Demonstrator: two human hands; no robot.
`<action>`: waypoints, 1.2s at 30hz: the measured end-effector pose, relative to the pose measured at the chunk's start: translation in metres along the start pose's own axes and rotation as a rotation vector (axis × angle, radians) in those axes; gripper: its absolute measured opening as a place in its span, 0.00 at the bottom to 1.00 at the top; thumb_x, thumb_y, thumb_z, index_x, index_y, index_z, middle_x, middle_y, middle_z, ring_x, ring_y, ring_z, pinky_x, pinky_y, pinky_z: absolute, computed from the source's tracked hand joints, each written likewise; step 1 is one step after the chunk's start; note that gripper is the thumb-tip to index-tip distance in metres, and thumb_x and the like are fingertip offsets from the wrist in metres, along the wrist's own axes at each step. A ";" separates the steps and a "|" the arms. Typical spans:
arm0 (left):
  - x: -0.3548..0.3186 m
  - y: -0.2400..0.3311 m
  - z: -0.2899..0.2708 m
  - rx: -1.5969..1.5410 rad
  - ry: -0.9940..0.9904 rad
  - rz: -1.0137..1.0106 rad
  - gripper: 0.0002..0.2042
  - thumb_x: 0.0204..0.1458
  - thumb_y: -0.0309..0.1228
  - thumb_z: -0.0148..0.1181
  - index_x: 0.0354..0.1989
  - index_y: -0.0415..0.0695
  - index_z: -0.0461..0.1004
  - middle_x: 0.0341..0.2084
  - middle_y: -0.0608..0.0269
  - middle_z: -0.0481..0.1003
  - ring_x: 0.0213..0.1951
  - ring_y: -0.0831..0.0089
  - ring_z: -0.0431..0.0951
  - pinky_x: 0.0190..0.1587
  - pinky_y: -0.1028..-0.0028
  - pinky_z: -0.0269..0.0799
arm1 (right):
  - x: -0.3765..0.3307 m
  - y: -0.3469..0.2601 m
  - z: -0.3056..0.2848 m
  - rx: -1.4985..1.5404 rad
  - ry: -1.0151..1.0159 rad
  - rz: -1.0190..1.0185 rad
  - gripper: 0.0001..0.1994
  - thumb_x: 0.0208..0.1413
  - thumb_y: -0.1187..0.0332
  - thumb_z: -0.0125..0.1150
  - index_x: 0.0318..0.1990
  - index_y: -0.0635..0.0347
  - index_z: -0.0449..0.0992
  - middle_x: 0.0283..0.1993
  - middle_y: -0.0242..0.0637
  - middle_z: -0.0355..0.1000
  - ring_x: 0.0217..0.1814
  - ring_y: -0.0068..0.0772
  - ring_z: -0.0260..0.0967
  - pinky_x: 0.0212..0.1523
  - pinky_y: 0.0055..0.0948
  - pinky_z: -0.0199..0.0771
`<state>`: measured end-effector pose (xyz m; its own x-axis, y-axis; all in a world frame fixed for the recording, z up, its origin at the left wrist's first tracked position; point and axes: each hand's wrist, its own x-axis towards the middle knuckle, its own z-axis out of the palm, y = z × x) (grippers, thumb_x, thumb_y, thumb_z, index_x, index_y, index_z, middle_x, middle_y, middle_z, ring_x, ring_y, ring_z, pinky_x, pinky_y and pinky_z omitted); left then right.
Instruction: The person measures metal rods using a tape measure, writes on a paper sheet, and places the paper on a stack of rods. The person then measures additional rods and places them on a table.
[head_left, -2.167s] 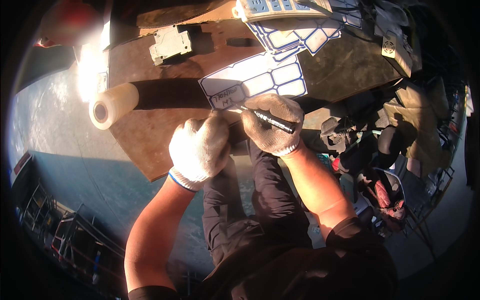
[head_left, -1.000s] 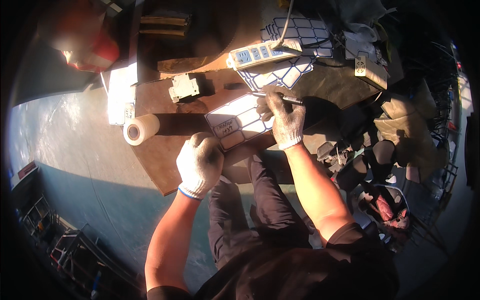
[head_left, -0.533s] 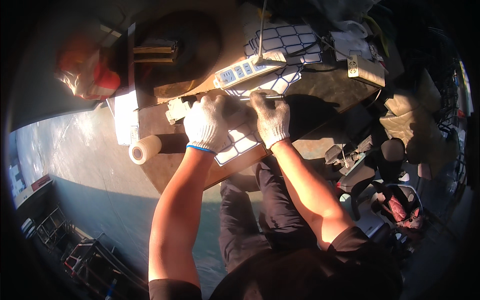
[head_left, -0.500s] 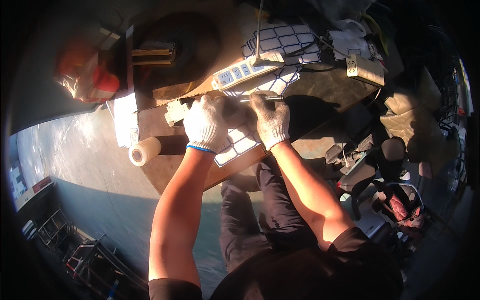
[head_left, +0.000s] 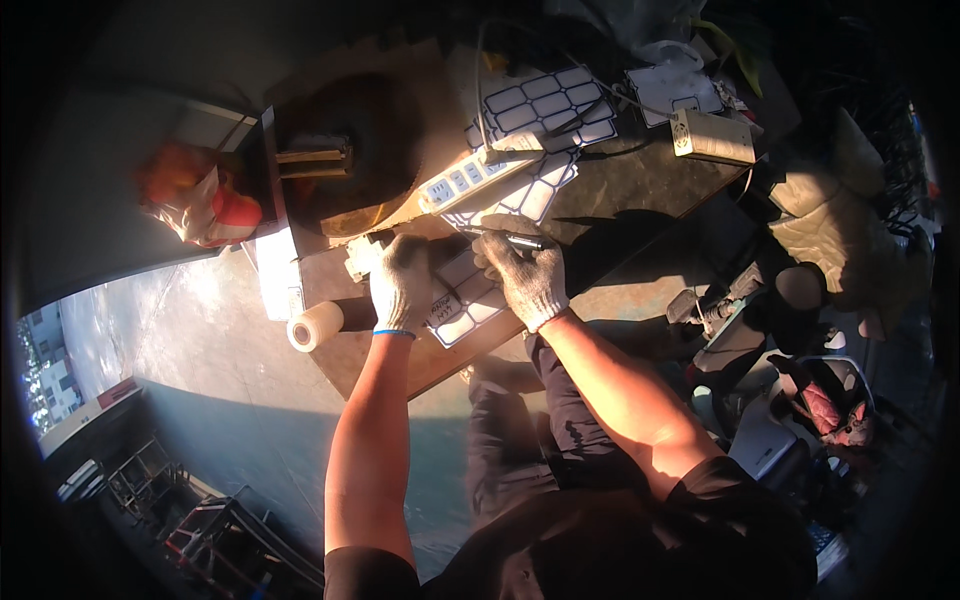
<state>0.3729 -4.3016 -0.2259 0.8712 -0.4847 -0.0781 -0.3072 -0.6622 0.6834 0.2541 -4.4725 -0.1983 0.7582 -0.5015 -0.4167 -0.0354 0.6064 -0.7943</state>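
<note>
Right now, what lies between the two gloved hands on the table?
In the head view, a sheet of blank white labels lies between the left hand and the right hand, which holds a pen.

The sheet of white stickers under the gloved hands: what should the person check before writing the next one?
1. White label sheet with blue-edged stickers lies flat on the brown wooden board: ok.
2. Left hand presses the sheet down: ok.
3. Right hand has a grip on the dark marker pen: ok.
4. Pen tip on a blank sticker: cannot tell.
5. White power strip clear of the sheet: ok.
6. Cream tape roll out of the way, at the board's left edge: ok.
</note>
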 end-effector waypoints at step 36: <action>-0.053 0.094 -0.048 -1.008 -0.039 -0.462 0.05 0.68 0.26 0.58 0.47 0.41 0.79 0.33 0.67 0.80 0.29 0.82 0.74 0.32 0.80 0.71 | -0.015 0.000 0.018 -0.302 -0.019 -0.262 0.09 0.66 0.65 0.72 0.41 0.63 0.83 0.39 0.36 0.83 0.31 0.23 0.78 0.36 0.25 0.78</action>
<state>0.3159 -4.3109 -0.1230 0.8033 -0.3408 -0.4884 0.5117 -0.0245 0.8588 0.2541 -4.4540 -0.1840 0.7786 -0.6020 -0.1772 -0.0275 0.2494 -0.9680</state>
